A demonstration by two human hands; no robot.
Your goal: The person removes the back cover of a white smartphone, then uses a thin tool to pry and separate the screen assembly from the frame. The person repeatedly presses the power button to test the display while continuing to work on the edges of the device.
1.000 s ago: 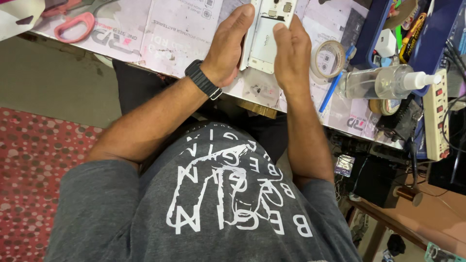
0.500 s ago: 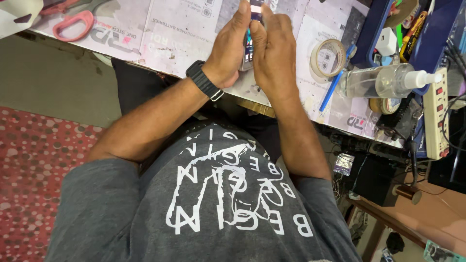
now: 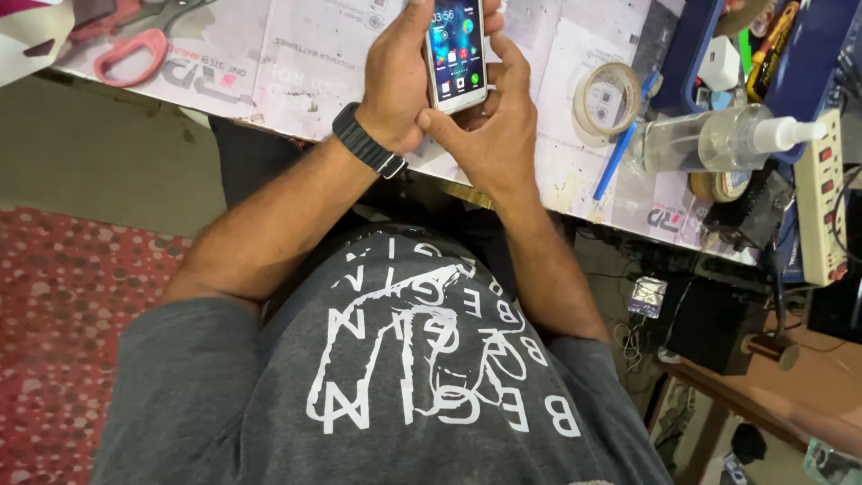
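Holding a white smartphone [image 3: 458,49] between both hands above the near edge of the table [image 3: 296,63], the person keeps its lit screen of coloured icons facing up toward the camera. The left hand [image 3: 395,76] wraps the phone's left side, fingers curled behind it, with a black watch [image 3: 366,141] on that wrist; the right hand [image 3: 489,121] cups the bottom and right edge, its thumb pressed against the lower corner, so the two hands sit together, closed around the one phone. The phone's top end is cut off by the upper edge of the view. Among containers, one clear pump bottle [image 3: 718,139] with a white nozzle lies on its side at the right of the table; whether any liquid is in it cannot be told. A blue tray-like holder [image 3: 687,45] stands beyond it with a small white block [image 3: 718,65] beside it, and its contents are too crowded to make out. One roll of clear tape [image 3: 609,97] lies flat near the right hand, with one blue pen [image 3: 615,162] just beside it. One pair of pink-handled scissors [image 3: 135,49] lies at the far left, its blades cut off by the frame. One white power strip [image 3: 822,211] runs along the right edge. Printed paper sheets cover the tabletop. Below the table hang tangled cables [image 3: 646,260], and a red patterned rug [image 3: 63,323] covers the floor at left. The person wears a grey printed shirt [image 3: 404,377].
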